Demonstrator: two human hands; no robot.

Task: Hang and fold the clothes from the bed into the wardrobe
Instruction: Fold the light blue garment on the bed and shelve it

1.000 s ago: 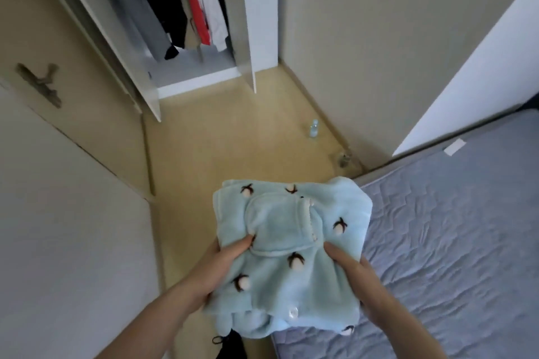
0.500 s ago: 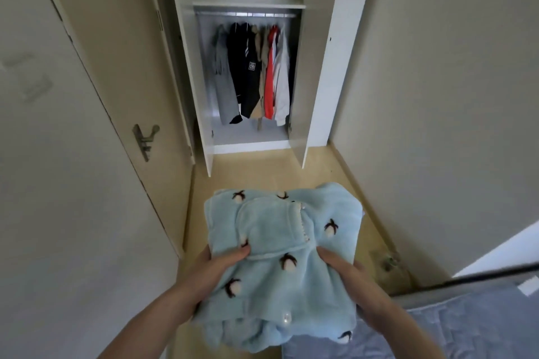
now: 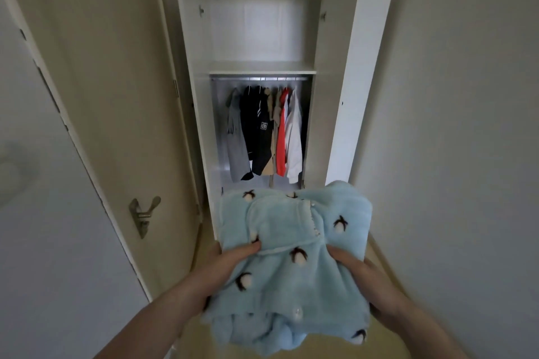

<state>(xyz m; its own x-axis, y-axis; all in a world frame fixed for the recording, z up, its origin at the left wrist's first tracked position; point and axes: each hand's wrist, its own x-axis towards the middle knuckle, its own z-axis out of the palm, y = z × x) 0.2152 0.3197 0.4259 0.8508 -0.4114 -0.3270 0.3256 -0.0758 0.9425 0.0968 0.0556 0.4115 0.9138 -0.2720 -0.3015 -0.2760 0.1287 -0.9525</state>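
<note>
Setting: home bedroom or hallway corner. Evidence: tall white built-in wardrobe [image 3: 262, 73] with both doors open, row of grey, black, red and white garments [image 3: 265, 134] hanging on rail; beige room door [image 3: 96, 96] with metal lever handle [image 3: 143, 214].

At 12 o'clock the wardrobe [image 3: 262, 73] stands open, its top shelf [image 3: 262, 71] bare; below, hanging clothes [image 3: 265, 131] fill the rail. A door [image 3: 96, 96] flanks at 9 o'clock.
</note>
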